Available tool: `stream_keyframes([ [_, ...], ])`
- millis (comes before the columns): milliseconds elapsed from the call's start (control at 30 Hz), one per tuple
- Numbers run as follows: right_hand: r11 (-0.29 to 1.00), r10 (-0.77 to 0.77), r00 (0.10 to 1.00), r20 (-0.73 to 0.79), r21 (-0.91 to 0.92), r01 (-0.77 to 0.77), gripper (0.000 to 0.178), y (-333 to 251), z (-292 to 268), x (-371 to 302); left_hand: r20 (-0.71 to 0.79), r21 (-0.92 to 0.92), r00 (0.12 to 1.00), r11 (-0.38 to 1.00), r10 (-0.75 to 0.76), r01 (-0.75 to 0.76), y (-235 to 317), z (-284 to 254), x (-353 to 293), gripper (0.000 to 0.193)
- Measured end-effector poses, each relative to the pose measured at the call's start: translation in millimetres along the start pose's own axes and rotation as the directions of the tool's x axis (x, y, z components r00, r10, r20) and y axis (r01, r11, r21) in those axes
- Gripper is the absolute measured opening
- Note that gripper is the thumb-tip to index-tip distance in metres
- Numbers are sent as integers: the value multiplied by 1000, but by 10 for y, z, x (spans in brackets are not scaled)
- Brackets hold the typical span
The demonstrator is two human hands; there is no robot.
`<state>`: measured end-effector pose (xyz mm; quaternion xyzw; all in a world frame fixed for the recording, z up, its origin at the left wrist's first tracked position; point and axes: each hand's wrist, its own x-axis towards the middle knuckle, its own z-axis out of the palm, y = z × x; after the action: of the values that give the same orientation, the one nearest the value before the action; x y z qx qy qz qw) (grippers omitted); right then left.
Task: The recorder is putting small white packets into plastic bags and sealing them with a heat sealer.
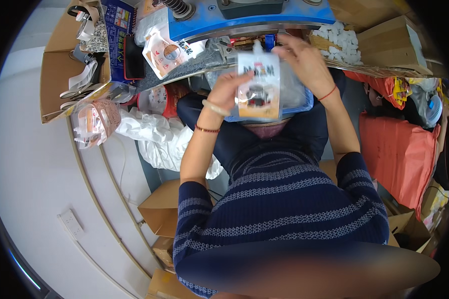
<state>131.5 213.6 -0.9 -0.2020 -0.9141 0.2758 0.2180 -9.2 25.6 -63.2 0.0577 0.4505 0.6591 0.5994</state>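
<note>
My left hand [225, 90] is closed on the left edge of a clear-and-white spout pouch [259, 92], thumb across its front. The pouch is upright with its spout [257, 47] at the top, below the front edge of a blue machine [304, 12]. To the right of the spout is my right hand [307, 65], slightly blurred. Its fingers are apart, and I see nothing held in them. Behind the pouch, a blue plastic basin [307, 103] rests on my lap with clear plastic in it.
On the bench, another printed pouch [167, 52] lies left of the machine beside a dark phone [133, 59]. Small white plastic pieces [336, 42] are heaped at the right near a cardboard box [396, 47]. A red sack [396, 159] stands lower right; white plastic sheeting [159, 139] hangs at the left.
</note>
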Motion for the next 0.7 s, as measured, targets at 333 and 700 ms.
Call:
stream_keyframes([
  [333,868,-29,990,-141,-494,-45,20,1394,-71,156,-69,46,991,993,112,-109,72,-10,269,21],
  [700,966,43,982,-182,-245,-88,18,1184,-194,-29,414,883,472,-470,778,-1,-9,-1182,-166,47],
])
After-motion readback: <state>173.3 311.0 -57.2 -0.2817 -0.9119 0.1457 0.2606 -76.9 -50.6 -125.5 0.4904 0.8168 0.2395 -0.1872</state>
